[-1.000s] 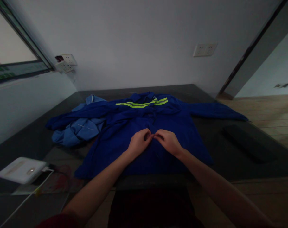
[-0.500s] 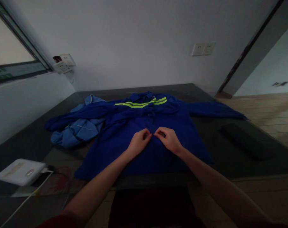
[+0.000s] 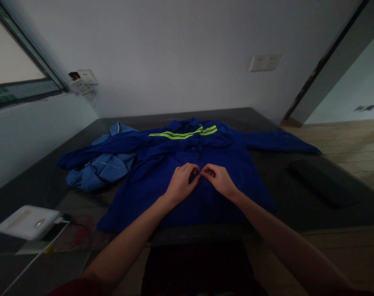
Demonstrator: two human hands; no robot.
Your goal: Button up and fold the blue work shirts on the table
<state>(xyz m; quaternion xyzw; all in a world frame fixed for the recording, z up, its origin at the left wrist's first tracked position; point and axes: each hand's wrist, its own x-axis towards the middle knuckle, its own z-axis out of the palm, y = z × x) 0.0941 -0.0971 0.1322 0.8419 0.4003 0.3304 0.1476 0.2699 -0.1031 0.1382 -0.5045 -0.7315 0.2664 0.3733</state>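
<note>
Blue jacket [image 3: 226,156] lies on dark table [image 3: 282,197] beside pale wall [image 3: 174,61].

No wording can be read. Green characters [image 3: 3,95] on the strip [image 3: 35,88] below the window [image 3: 14,53] are too blurred to make out. The white device [image 3: 47,217] on the tabletop [image 3: 276,176] bears a faint tan marking [image 3: 19,219] and a small label [image 3: 38,224], both illegible, and the blue jacket [image 3: 230,176] shows a tiny unreadable pale mark [image 3: 200,125] near its collar
</note>
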